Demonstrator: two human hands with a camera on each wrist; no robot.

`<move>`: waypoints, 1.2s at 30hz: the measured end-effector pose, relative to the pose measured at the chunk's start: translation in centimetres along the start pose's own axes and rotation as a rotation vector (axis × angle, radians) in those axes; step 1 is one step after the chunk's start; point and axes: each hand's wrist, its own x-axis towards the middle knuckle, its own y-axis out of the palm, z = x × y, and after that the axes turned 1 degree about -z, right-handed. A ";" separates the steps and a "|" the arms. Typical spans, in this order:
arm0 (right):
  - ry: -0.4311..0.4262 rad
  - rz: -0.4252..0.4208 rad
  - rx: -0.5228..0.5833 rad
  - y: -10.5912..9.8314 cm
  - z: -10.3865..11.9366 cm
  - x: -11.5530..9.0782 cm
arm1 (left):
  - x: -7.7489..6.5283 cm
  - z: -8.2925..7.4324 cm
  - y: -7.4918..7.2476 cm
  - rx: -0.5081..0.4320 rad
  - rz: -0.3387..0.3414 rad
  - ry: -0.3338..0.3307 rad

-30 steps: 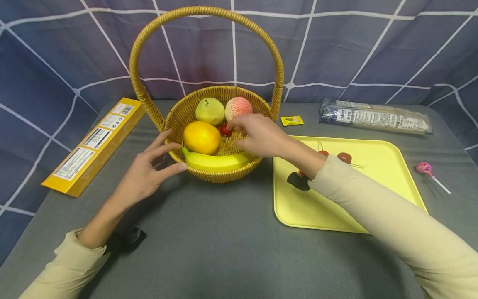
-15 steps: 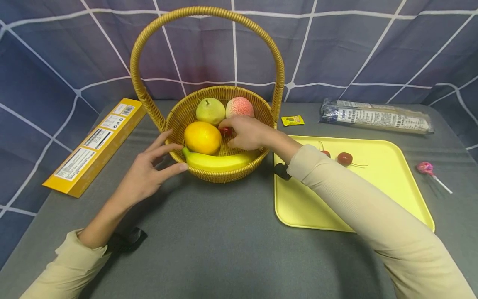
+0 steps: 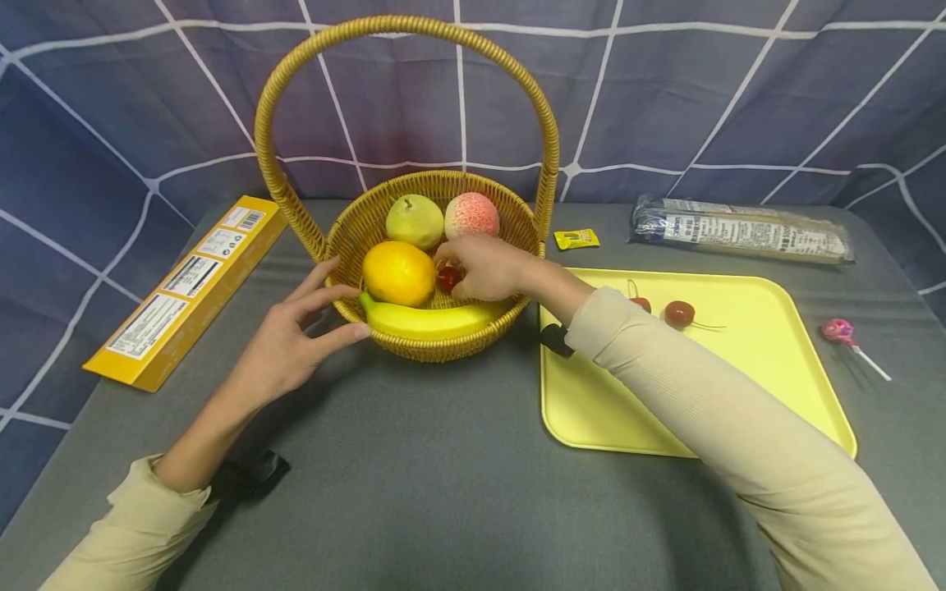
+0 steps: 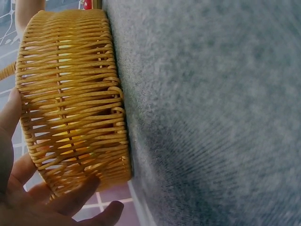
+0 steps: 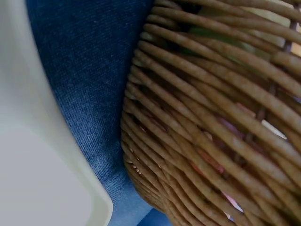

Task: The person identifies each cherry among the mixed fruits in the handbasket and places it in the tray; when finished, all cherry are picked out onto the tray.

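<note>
A wicker basket (image 3: 429,349) with a tall handle holds a green pear (image 3: 415,220), a peach (image 3: 473,215), an orange-yellow fruit (image 3: 399,273), a banana (image 3: 436,321) and a red cherry (image 3: 447,277). My right hand (image 3: 488,267) reaches inside, thumb and fingers pinching the cherry; its fingertips are partly hidden. At the basket's left rim, my left hand (image 3: 284,332) touches with spread, fairly straight fingers. The left wrist view shows that hand (image 4: 44,193) against the woven side. From the right wrist, only the basket's side (image 5: 211,117) shows, no hand.
Right of the basket lies a yellow tray (image 3: 739,369) with a cherry (image 3: 679,314) and another partly behind the sleeve. A yellow sachet (image 3: 576,239), a clear-wrapped package (image 3: 742,232) and a lollipop (image 3: 838,332) lie around it. A long yellow box (image 3: 188,287) lies left.
My right hand has moved a little left and closed in around the cherry, which now sits slightly nearer the banana. The left hand stays at the rim.
</note>
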 end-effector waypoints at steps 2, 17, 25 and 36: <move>0.000 0.000 -0.016 0.1 0.0 0.1 | 0.0 0.0 0.0 0.001 -0.002 -0.002; 0.045 -0.054 -0.052 0.0 0.3 -0.7 | 0.1 0.0 0.1 0.007 -0.009 0.001; -0.024 -0.156 -0.035 -0.9 1.2 -2.5 | -0.1 0.0 0.0 0.003 -0.010 0.004; -0.075 -0.334 0.029 -1.1 1.8 -7.8 | -0.1 0.2 0.0 -0.002 -0.009 0.003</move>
